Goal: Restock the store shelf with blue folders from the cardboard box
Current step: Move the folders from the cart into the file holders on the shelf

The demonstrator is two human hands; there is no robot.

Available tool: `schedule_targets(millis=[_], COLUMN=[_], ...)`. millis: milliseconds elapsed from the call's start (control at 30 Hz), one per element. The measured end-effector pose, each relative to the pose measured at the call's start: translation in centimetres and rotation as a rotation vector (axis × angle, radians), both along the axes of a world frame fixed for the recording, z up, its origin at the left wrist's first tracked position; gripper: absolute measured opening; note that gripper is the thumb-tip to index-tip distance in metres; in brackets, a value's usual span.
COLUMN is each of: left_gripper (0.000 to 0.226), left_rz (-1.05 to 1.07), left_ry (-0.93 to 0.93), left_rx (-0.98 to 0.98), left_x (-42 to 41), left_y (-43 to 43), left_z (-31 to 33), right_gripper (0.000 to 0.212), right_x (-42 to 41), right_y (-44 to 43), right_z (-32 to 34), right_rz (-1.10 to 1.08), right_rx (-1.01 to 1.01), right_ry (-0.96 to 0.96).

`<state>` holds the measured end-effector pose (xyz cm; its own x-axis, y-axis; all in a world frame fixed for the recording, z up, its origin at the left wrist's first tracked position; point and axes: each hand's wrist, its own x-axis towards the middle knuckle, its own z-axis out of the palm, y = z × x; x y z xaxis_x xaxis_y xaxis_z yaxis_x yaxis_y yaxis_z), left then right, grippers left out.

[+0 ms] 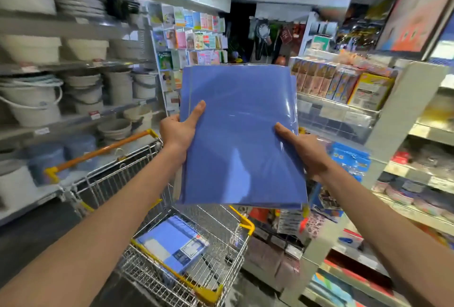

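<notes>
— What's on the left?
— White buckets [32,100] and stacked basins [84,48] on shelves.
— And ahead?
— A card rack [189,36]; below, a wire trolley [172,245] with an orange handle [103,152]. Boxed goods [344,83] right, labels blurred, possibly stationery.

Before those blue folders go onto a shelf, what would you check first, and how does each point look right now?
1. Both hands grip the stack of blue folders: ok, left hand and right hand hold opposite edges.
2. Stack squared up: ok, the edges look roughly aligned.
3. Stack clear of the shopping cart: ok, held above it.
4. Free slot on the right-hand shelves: cannot tell, none visible.
5. More stock left: ok, a blue pack lies in the cart.
</notes>
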<state>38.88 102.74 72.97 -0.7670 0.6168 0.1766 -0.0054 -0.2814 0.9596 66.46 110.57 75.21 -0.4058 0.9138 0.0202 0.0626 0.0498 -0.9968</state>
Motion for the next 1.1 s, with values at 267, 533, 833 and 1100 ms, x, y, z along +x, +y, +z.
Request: schedule_targets(millis=[267,533,833,1100], left_gripper=[0.05,0.051,0.039,0.03], left_rz=[-0.19,-0.338,-0.279,-0.338], left_ry=[0.062,0.172,0.502,0.768], left_rx=[0.077,0.087,0.154,0.253], left_x=[13.6,34.7,58.2,69.9], left_y=[3.6,8.5,13.3,16.0], left_z=[5.1,8.5,14.0,18.0], right_gripper=[0.04,0.036,0.021,0.017], right_x=[13.9,35.4,55.7,65.9], right_y=[-1.6,-2.6,-4.4,-2.7], right_z=[3.2,7.1,10.6,14.1], right_rz=[-0.018,-0.28,-0.591,-0.895], right_rx=[-0.057,0.194,0.44,0.719], right_ry=[0.303,0.218,0.316,0.212])
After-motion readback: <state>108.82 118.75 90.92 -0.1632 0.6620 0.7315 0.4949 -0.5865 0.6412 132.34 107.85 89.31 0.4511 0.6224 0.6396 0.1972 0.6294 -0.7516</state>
